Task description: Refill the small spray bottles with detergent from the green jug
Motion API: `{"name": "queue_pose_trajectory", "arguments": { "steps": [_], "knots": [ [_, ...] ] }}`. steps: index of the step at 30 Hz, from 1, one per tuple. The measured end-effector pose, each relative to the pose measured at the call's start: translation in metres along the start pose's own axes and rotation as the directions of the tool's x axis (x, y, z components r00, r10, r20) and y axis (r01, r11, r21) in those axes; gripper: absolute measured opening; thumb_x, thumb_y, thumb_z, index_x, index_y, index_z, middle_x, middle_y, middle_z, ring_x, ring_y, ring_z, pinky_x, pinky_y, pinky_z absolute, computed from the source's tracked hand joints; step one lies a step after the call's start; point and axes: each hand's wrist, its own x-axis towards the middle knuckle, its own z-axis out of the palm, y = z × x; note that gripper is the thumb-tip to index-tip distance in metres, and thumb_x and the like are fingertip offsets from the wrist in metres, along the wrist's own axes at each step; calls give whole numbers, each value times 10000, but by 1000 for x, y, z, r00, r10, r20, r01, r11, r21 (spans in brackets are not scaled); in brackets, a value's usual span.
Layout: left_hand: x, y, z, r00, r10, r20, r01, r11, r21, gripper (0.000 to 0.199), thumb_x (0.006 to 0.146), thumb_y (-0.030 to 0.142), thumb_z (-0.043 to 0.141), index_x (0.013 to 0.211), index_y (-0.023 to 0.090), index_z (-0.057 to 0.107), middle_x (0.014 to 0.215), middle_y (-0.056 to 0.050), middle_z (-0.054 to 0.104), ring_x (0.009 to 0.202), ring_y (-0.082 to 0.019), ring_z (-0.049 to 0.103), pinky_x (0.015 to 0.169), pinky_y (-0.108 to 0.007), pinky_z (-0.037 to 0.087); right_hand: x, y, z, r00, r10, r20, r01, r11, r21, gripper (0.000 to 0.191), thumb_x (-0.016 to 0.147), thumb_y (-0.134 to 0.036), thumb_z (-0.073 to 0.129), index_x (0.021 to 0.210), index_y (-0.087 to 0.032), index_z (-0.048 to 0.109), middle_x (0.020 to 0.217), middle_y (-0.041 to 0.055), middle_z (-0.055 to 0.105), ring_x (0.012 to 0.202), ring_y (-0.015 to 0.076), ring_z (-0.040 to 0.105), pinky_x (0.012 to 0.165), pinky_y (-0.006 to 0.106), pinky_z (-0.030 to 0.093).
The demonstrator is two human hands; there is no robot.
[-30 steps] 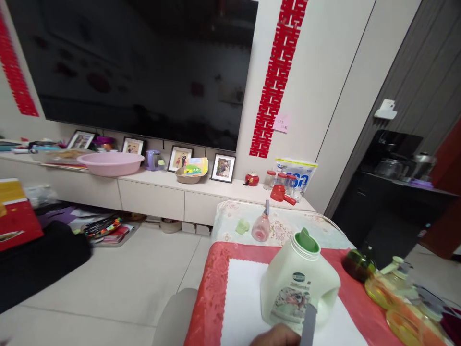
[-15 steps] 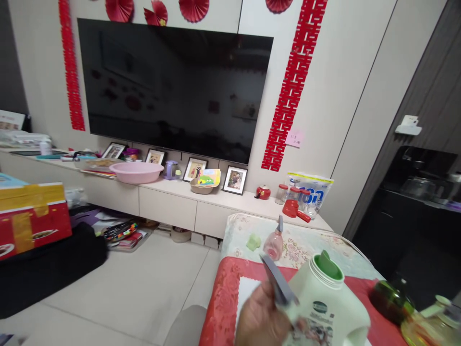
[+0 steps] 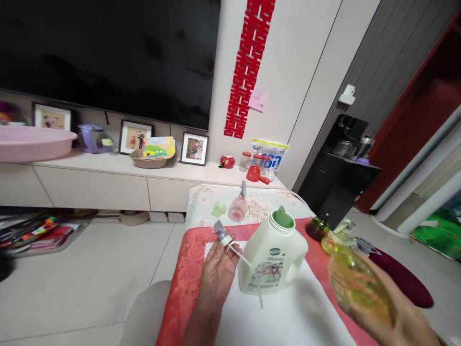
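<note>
My left hand (image 3: 220, 271), palm up, holds a grey pump head (image 3: 223, 234) between thumb and fingers. Its thin dip tube (image 3: 239, 253) slants down to the right, in front of a big pale green jug (image 3: 264, 259). The jug stands uncapped, a green scoop-like piece (image 3: 282, 218) in its mouth. On the right, smeared by motion, my right hand (image 3: 405, 307) is wrapped round a clear bottle (image 3: 360, 283) with a yellowish look. Behind the jug stands a pink spray bottle (image 3: 237, 207) with a grey top, beside a small light green piece (image 3: 218, 209).
A dark green bottle (image 3: 317, 228) and a yellowish bottle (image 3: 333, 240) stand along the table's right side. White paper (image 3: 288, 322) covers part of the red cloth (image 3: 185, 269). A grey stool (image 3: 146, 312) is at the left. Beyond runs a low cabinet (image 3: 108, 178).
My view has swung to the right and down. My left hand has turned palm up with the pump head, and its tube now shows. My right hand has come into view holding a bottle.
</note>
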Motion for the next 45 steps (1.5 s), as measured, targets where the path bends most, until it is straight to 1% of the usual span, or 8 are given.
{"name": "queue_pose_trajectory", "arguments": {
  "steps": [2, 6, 9, 11, 20, 29, 39, 45],
  "knots": [
    [2, 1, -6, 1000, -2, 29, 2, 1000, 11, 211, 769, 179, 816, 967, 181, 743, 925, -53, 771, 746, -169, 708, 734, -311, 611, 27, -7, -11, 990, -134, -33, 126, 975, -183, 809, 870, -689, 651, 1542, -323, 388, 1420, 55, 519, 1141, 332, 629, 828, 424, 615],
    [7, 5, -12, 1000, 1, 5, -1, 1000, -16, 233, 798, 197, 800, 1019, 186, 727, 943, -45, 763, 758, -161, 696, 747, -320, 604, 70, -31, -19, 914, -400, -63, 363, 878, -310, 676, 980, -642, 514, 1529, -271, 377, 1371, 71, 543, 1165, 293, 592, 917, 422, 547],
    [9, 4, -14, 1000, -18, -4, 18, 1000, -14, 177, 847, 194, 754, 1021, 195, 721, 944, -38, 758, 755, -146, 688, 756, -309, 591, 90, -41, -19, 856, -517, -17, 476, 801, -364, 634, 1016, -576, 488, 1526, -218, 371, 1392, 86, 511, 1225, 274, 534, 974, 416, 497],
    [10, 2, -15, 1000, -29, 8, 29, 1000, -8, 148, 859, 194, 745, 1005, 189, 720, 953, -41, 755, 761, -144, 686, 756, -302, 586, 101, -45, -21, 830, -558, 27, 520, 754, -401, 618, 1027, -507, 490, 1540, -189, 357, 1399, 98, 498, 1235, 258, 516, 987, 401, 485],
    [8, 2, -14, 998, -62, 10, 62, 998, -12, 138, 841, 191, 768, 963, 153, 713, 947, -47, 748, 755, -152, 678, 725, -303, 588, 132, -65, -28, 744, -630, 222, 630, 553, -545, 574, 980, -251, 465, 1537, -166, 351, 1396, 130, 478, 1194, 265, 490, 961, 417, 445],
    [6, 0, -12, 997, -71, 0, 71, 997, -7, 65, 854, 172, 742, 898, 156, 697, 947, -49, 743, 733, -136, 663, 714, -289, 574, 146, -80, -31, 652, -700, 290, 686, 382, -620, 594, 877, -152, 458, 1469, -148, 404, 1367, 119, 504, 1189, 279, 490, 913, 413, 407],
    [6, 0, -13, 998, -70, -2, 70, 998, -5, 20, 876, 166, 712, 893, 165, 703, 952, -53, 741, 741, -148, 654, 722, -301, 559, 157, -93, -37, 607, -703, 370, 706, 264, -657, 425, 991, -178, 405, 1410, -206, 474, 1383, 93, 509, 1206, 283, 488, 941, 434, 358],
    [6, -1, -14, 997, -79, 7, 79, 997, -5, 51, 871, 169, 715, 921, 170, 705, 941, -50, 745, 729, -140, 659, 719, -292, 569, 160, -104, -41, 590, -689, 421, 710, 194, -677, 493, 943, -86, 416, 1414, -223, 466, 1409, 115, 491, 1300, 305, 438, 1011, 502, 331]
  ]
}}
